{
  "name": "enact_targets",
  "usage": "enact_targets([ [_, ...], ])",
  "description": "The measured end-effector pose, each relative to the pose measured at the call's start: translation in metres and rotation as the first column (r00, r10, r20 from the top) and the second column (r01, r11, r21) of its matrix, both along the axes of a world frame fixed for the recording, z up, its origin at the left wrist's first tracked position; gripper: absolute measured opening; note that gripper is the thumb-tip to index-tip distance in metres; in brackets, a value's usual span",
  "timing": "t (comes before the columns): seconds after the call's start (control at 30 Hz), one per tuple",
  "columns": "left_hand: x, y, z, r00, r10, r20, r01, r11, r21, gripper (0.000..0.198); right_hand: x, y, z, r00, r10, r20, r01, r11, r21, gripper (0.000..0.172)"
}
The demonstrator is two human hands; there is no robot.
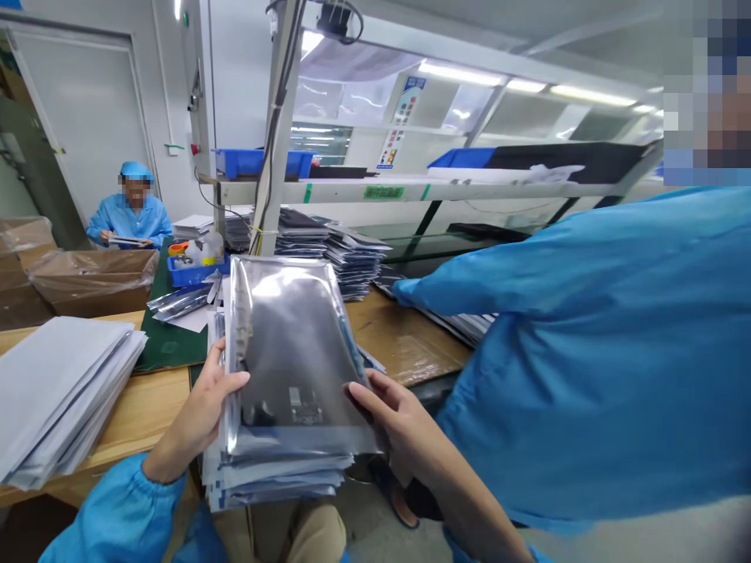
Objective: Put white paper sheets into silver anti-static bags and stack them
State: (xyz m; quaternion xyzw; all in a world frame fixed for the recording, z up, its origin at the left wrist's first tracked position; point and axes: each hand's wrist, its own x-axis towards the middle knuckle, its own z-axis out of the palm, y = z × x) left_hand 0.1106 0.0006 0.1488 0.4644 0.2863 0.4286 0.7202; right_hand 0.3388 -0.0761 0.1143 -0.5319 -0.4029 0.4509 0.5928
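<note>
A flat dark panel in a shiny clear plastic bag [290, 336] is tilted up in front of me, with a small printed label near its lower edge. My left hand [203, 407] grips its left edge, thumb on the front face. On the right edge my right hand [402, 418] pinches it, thumb on top and fingers behind. Just beneath it lies a stack of similar bagged panels [275, 478], partly covered by the one in my hands. Whether the held bag touches the stack, I cannot tell.
White flat sheets or envelopes [59, 383] are piled on the wooden table at left. Behind stand more stacks of panels [352, 258], a blue tray of bottles [196, 270] and a shelf [328, 191]. A co-worker's blue sleeve [469, 281] reaches in close on the right. Another person [132, 211] sits far left.
</note>
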Motion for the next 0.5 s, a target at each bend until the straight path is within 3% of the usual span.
enact_targets([
  [0.07,-0.002,-0.004,0.003,1.0,0.003,-0.012,-0.002,1.0,0.022,0.064,-0.009,-0.015,0.006,0.991,0.049,-0.123,-0.05,0.999,-0.003,0.036],
  [0.17,-0.002,-0.008,0.006,0.996,0.074,-0.048,-0.075,0.997,-0.025,0.05,-0.027,-0.031,0.004,0.949,0.061,-0.308,-0.077,0.996,-0.04,0.054],
  [0.33,-0.007,-0.003,0.002,0.982,0.129,-0.134,-0.136,0.99,-0.043,0.045,-0.045,-0.045,-0.016,0.936,-0.075,-0.344,0.06,0.997,-0.053,0.065],
  [0.43,-0.021,0.01,0.013,0.94,0.202,-0.276,-0.187,0.979,0.082,0.051,-0.039,-0.062,-0.03,0.94,-0.115,-0.321,0.093,0.992,-0.082,0.069],
  [0.5,-0.033,0.02,0.033,0.889,0.327,-0.321,-0.252,0.934,0.253,0.052,-0.03,-0.078,-0.042,0.939,-0.207,-0.274,0.179,0.976,-0.125,0.073],
])
